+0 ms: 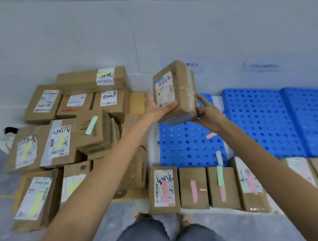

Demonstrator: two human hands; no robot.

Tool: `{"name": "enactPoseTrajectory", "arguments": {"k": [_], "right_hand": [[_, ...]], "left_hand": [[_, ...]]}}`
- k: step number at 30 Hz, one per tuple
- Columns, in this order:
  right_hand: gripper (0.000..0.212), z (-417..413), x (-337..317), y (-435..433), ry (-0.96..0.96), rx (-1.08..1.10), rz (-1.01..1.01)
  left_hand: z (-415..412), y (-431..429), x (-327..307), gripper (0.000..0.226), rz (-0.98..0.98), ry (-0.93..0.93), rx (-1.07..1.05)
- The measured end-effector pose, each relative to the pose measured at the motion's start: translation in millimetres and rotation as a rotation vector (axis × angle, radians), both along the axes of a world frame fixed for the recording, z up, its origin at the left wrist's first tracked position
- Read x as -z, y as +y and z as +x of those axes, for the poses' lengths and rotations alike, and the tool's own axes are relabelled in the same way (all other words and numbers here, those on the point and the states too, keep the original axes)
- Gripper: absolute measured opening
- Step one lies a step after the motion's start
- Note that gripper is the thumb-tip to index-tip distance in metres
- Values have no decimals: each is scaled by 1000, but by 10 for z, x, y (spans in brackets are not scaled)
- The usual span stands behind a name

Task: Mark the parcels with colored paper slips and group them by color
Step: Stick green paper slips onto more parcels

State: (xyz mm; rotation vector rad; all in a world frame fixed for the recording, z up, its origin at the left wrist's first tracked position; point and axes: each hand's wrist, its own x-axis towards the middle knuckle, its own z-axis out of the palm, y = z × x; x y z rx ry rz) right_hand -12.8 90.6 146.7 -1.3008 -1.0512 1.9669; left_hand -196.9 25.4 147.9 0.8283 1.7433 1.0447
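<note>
Your left hand (155,109) and right hand (210,114) both curl fingers (168,106) round parcel (178,86); long axis upright, label facing you.

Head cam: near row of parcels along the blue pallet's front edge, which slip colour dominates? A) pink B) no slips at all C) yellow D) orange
A: pink slips run down the near row of parcels, one also carrying a green slip; the yellow slips are on the left pile.
</note>
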Motion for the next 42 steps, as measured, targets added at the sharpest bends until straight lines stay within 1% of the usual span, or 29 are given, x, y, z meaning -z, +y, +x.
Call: {"name": "enactPoseTrajectory", "arguments": {"k": [1,2,3,4,5,6,10,12,13,14,15,17,18,20,21,24,27,30,33,36,38,40,42], "right_hand": [[40,208,5,-112,26,-29,0],[38,417,36,-229,28,-53,8],[37,616,83,-353,7,-82,19],[37,793,141,-477,-36,-126,41],[36,948,218,-616,-107,-181,74],[34,1080,314,-742,-192,-237,109],[25,1408,745,-1170,-442,-484,191],[26,1515,958,-1239,-592,-647,306],[26,1561,1058,-1240,-684,-681,400],[26,1597,1142,-1223,-766,-657,496],[26,1638,1222,-1201,-829,-584,577],[29,1737,1348,-1134,-934,-446,669],[35,1796,1406,-1096,-982,-438,680],[49,1891,1509,-1047,-1059,-548,711],[50,1908,1542,-1031,-1084,-607,740],[39,1865,1588,-985,-1084,-684,820],[35,1838,1608,-908,-995,-675,777],[34,1831,1635,-863,-916,-708,757],[32,1788,1663,-850,-863,-726,739],[48,1748,1704,-865,-934,-833,793],[53,1736,1729,-881,-965,-882,796],[49,1726,1770,-878,-957,-853,797],[37,1705,1792,-869,-897,-742,759]], "left_hand": [[147,-122,-30,141,-12,-66,21],[292,-251,-11,137,-4,-131,40],[450,-393,6,128,11,-181,45],[605,-545,67,115,29,-188,29],[745,-713,161,104,34,-164,9],[867,-883,264,98,38,-130,7],[1264,-1447,576,101,10,-25,72],[1437,-1604,670,102,-11,39,75],[1517,-1667,715,100,-31,93,81],[1583,-1708,765,97,-54,150,84],[1639,-1738,801,93,-70,198,81],[1701,-1754,838,87,-84,253,69],[1714,-1742,845,85,-94,268,73],[1717,-1717,850,85,-125,281,87],[1712,-1711,847,86,-137,283,90],[1677,-1714,876,87,-174,271,97],[1645,-1709,874,84,-197,264,113],[1632,-1675,800,87,-195,360,76],[1635,-1611,702,74,-82,432,-9],[1654,-1535,606,58,29,425,-47],[1681,-1495,545,49,66,419,-52],[1710,-1460,500,41,99,421,-38],[1721,-1430,502,36,116,404,-31]]}}
